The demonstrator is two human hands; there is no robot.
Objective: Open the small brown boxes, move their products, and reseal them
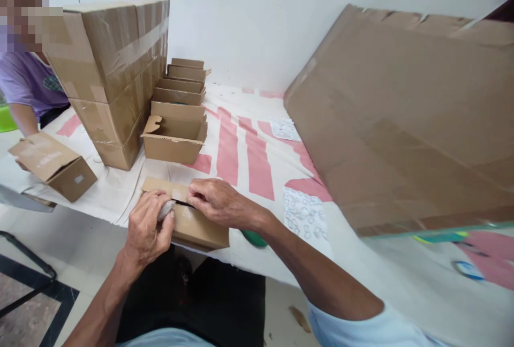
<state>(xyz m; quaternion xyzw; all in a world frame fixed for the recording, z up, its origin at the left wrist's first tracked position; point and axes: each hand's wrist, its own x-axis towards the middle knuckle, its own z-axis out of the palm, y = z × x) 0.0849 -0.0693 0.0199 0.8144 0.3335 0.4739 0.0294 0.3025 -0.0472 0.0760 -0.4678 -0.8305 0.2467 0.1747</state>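
Note:
In front of me at the table's near edge is a small brown cardboard box (203, 227), its lid (158, 184) slightly raised with a dark gap beneath. My left hand (148, 226) is closed at the box's left end, a small whitish, crumpled-looking piece (166, 209) between thumb and fingers; its kind is unclear. With fingers curled and pinched, my right hand (219, 202) grips the lid's edge near the middle of the gap. What lies inside this box is hidden. Just beyond stands an open cardboard box (172, 150) with its flaps up.
Taped cartons (120, 68) form a tall stack at the left. More open boxes (180, 87) line up behind. A huge cardboard sheet or carton (401, 122) fills the right. Printed paper (305, 216) lies on the cloth. Another person (32, 90) sits left, near a closed box (52, 162).

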